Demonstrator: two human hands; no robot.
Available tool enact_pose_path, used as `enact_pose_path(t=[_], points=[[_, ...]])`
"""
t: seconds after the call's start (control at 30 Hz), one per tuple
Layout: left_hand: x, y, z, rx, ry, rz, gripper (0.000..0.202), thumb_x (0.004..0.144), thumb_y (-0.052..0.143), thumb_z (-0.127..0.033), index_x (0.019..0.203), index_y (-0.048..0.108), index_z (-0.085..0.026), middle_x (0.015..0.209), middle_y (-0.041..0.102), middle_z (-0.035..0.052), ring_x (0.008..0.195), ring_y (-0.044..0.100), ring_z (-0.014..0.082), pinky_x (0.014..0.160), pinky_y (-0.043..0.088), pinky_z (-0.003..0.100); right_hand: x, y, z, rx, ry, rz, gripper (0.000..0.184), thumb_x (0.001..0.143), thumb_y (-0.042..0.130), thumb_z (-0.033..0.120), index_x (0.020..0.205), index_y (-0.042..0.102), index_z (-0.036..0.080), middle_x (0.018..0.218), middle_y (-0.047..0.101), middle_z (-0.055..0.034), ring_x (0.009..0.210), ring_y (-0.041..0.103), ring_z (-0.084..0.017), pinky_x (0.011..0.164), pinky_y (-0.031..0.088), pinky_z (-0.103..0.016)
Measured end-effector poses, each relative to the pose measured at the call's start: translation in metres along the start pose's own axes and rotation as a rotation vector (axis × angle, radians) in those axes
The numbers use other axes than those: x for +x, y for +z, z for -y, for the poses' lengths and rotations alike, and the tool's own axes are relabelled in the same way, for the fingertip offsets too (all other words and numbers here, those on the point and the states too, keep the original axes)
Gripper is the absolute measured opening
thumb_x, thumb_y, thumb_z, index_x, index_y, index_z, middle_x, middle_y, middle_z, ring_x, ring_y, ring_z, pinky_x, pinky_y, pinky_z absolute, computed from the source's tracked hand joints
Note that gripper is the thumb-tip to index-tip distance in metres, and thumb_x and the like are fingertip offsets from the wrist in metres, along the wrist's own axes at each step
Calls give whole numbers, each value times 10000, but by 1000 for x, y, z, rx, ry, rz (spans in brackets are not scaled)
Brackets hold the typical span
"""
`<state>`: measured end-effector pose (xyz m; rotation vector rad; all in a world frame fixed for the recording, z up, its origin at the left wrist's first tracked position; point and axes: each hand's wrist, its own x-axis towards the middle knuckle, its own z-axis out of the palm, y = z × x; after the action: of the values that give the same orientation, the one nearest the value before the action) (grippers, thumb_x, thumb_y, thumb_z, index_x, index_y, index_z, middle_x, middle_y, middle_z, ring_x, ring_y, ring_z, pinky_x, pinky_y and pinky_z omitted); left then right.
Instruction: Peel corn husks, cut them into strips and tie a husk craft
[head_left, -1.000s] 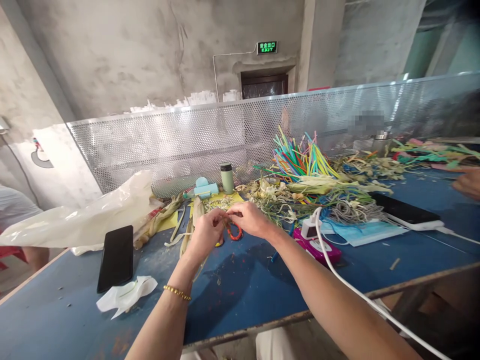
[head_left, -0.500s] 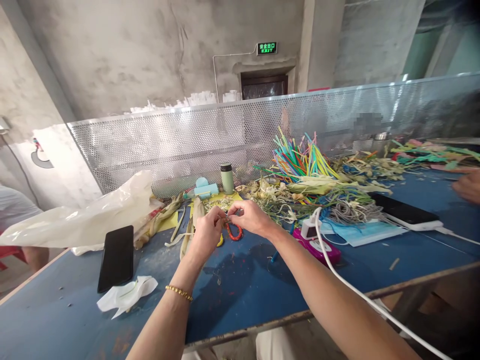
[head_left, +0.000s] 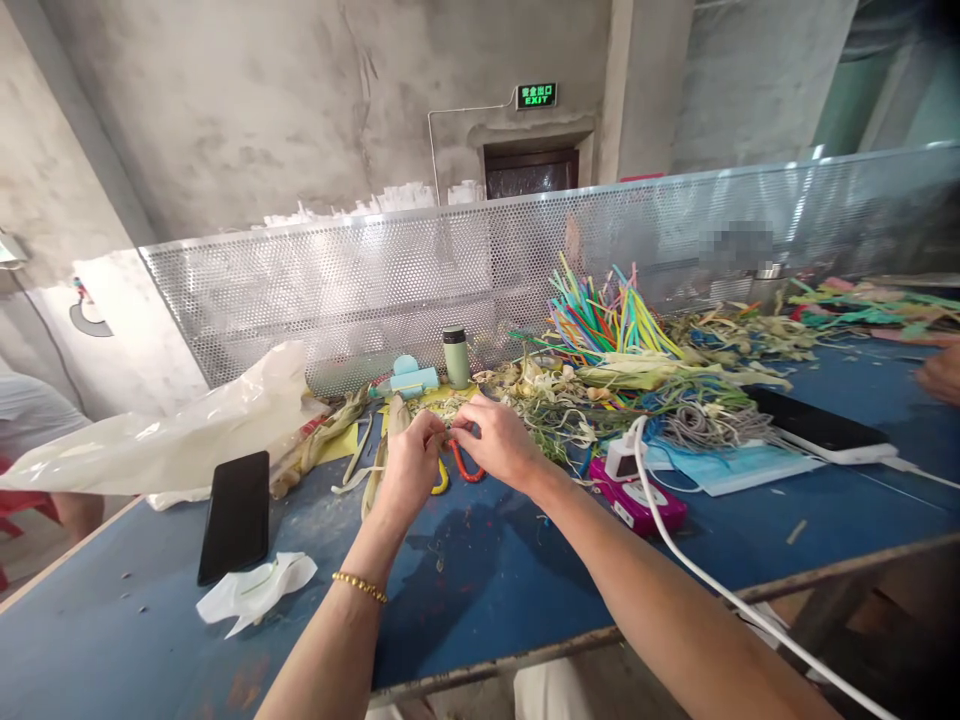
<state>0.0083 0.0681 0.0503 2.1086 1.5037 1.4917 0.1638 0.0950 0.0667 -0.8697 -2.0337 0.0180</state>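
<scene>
My left hand (head_left: 409,462) and my right hand (head_left: 501,440) meet above the blue table (head_left: 480,590), fingers pinched together on an orange-red braided loop (head_left: 466,468) that hangs between them. A yellow curved strand (head_left: 441,480) lies just under the left hand. A gold bracelet (head_left: 360,586) sits on my left wrist. Pale dried husk strips (head_left: 379,450) lie on the table behind my hands.
A black phone (head_left: 236,513) and crumpled tissue (head_left: 255,590) lie at left, beside a plastic bag (head_left: 172,430). Coloured strips (head_left: 607,315), husk piles, a pink device (head_left: 637,500) with white cable, a face mask and another phone (head_left: 814,425) lie right. Another person's hand (head_left: 941,370) shows far right.
The hands stay pinched on the orange-red loop with only small finger shifts; the view has drifted slightly.
</scene>
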Motion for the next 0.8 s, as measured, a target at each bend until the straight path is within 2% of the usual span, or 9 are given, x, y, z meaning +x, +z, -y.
enact_pose_path(t=[0.13,0.27,0.37,0.53,0.6,0.67,0.8], points=[[1,-2,-1,25,-76,-50,134,827,449,-165,740,542,-209,585,571,-27,534,507,128,556,335,220,-3,5,4,78,136,99,114,822,668,173,713,636,164,661,659,-19,623,590,-131,591,382,-230],[1,-4,1,10,-147,-99,124,809,440,-139,749,518,-213,555,537,-40,491,509,129,552,343,229,-5,9,2,85,143,144,97,812,672,175,718,650,169,670,676,-20,624,596,-134,576,366,-228],[2,-6,3,-28,-178,-139,138,779,425,-95,755,484,-218,601,553,-39,487,519,127,548,346,229,-5,8,2,70,146,192,103,803,665,153,704,642,170,657,660,-15,616,578,-132,574,350,-231],[1,-11,4,153,-94,-267,203,750,397,-25,733,441,-222,672,580,1,629,554,163,629,349,256,-3,5,6,126,94,301,167,785,631,73,654,591,169,579,581,15,560,507,-113,565,319,-231],[2,-13,4,205,-55,-252,191,774,407,-39,746,448,-223,690,584,9,667,551,173,649,345,263,-4,5,5,145,101,338,183,790,606,65,645,576,173,557,561,22,543,493,-111,561,312,-231],[3,-15,1,200,-44,-179,154,807,427,-83,753,459,-223,684,572,3,653,533,169,638,339,259,-4,7,2,135,152,342,171,797,585,80,657,576,177,551,556,23,536,492,-112,555,306,-231],[4,-16,-9,177,75,-52,201,839,454,-179,647,409,-214,664,499,-5,667,474,157,629,327,255,-4,15,-9,100,259,306,118,800,592,143,687,592,175,590,571,15,572,504,-113,551,298,-224]])
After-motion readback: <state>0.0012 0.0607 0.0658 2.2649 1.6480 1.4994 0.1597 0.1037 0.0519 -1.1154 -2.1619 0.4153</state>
